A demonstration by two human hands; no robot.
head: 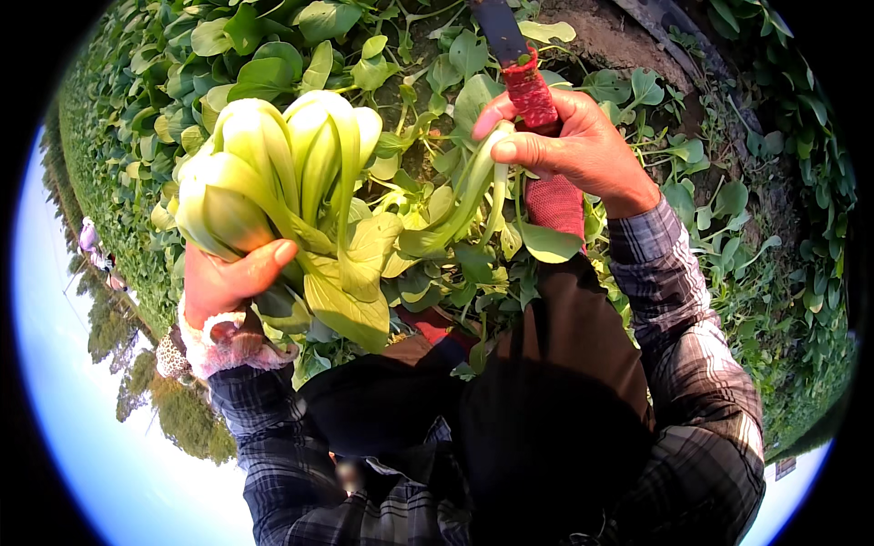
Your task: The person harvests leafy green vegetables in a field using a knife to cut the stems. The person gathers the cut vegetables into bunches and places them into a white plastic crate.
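My left hand (232,276) is closed around a bunch of bok choy heads (273,164), their pale swollen bases turned up and their leaves hanging down. In my right hand (573,147) is a knife by its handle (529,95), which is wrapped in red cloth; its dark blade (500,31) points away from me. Between the thumb and fingers of that same hand are loose bok choy stalks (471,188), with their leaves drooping toward the bunch. The fingers on the underside of the left hand are hidden by the bunch.
Leafy plants (266,61) grow densely at the left and ahead. Bare soil (601,41) and a dark strip (666,34) lie at the upper right. My knees (573,327) are bent below my hands. Other people (92,239) are far off at the left edge.
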